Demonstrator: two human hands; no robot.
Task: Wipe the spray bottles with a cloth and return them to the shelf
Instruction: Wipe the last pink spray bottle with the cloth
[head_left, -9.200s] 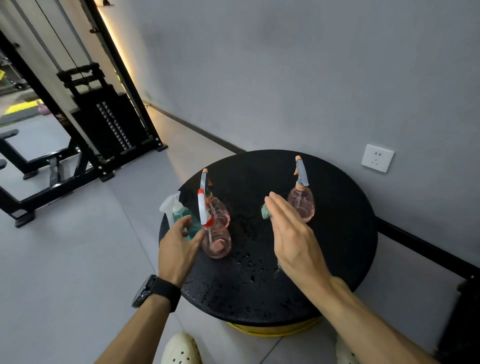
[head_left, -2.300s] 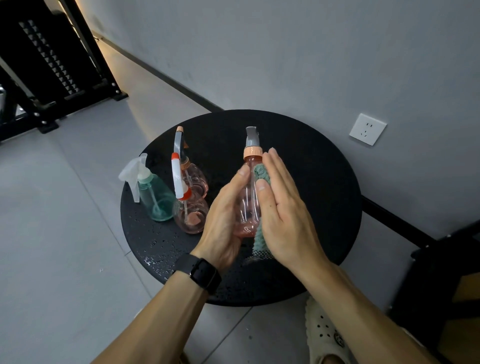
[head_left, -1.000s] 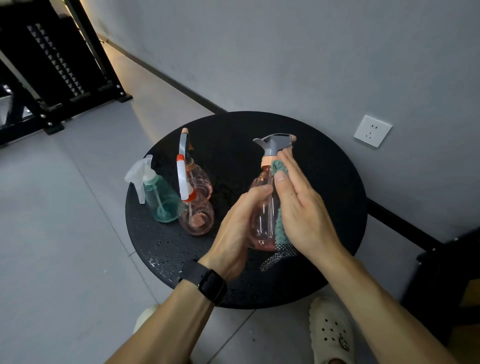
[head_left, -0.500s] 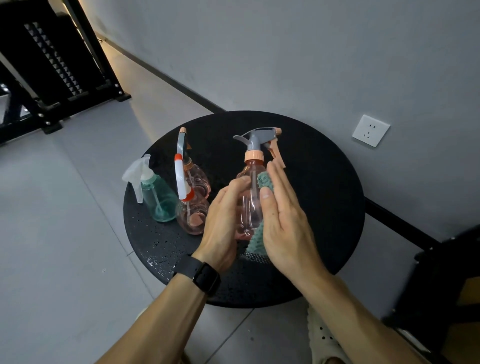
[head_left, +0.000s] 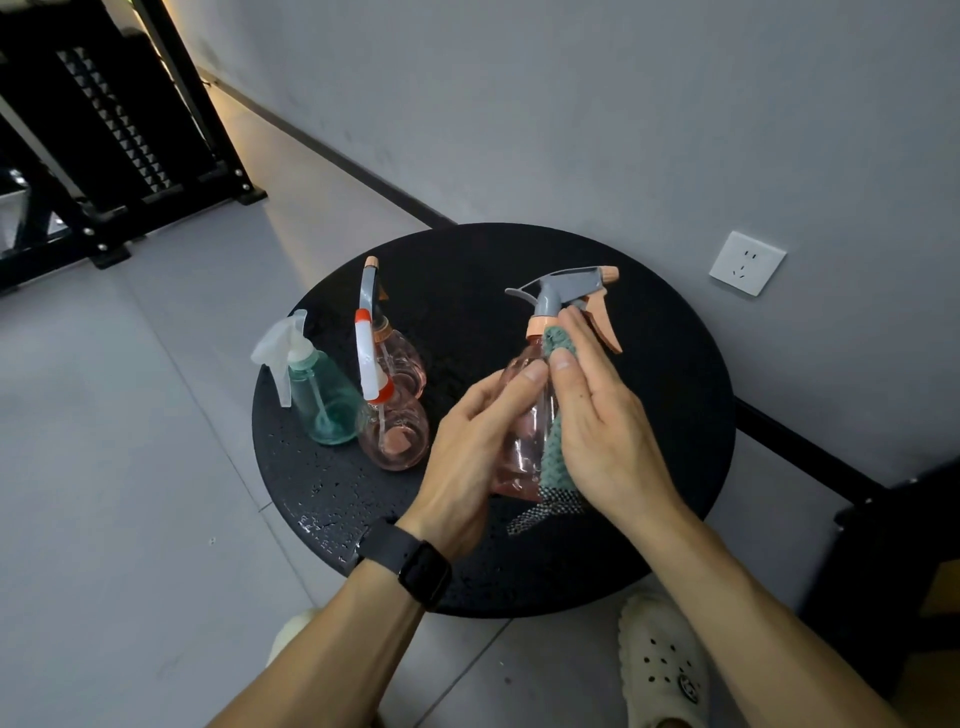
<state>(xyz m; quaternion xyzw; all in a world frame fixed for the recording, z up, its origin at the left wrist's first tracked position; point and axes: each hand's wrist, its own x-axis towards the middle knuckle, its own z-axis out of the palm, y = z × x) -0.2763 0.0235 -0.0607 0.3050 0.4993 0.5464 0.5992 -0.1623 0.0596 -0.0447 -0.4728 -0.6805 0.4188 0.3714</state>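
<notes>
Pink spray bottle (head_left: 524, 415), lifted above the tabletop (head_left: 649, 374), mid-wipe.

Since half a second ago the cloth (head_left: 555, 441) has slid up to the collar, so the body looks nearly done. The left hand (head_left: 467, 447) has its grip clamped round the bottle; the right hand (head_left: 597, 415) presses the cloth on with straight fingers.

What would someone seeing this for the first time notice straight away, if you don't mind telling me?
First, the pink spray bottle held up over the round black table: the left hand grips it while the right hand presses a green cloth flat against its side. Next, three more bottles standing clustered at the table's left: a teal bottle and two pink bottles.
</notes>
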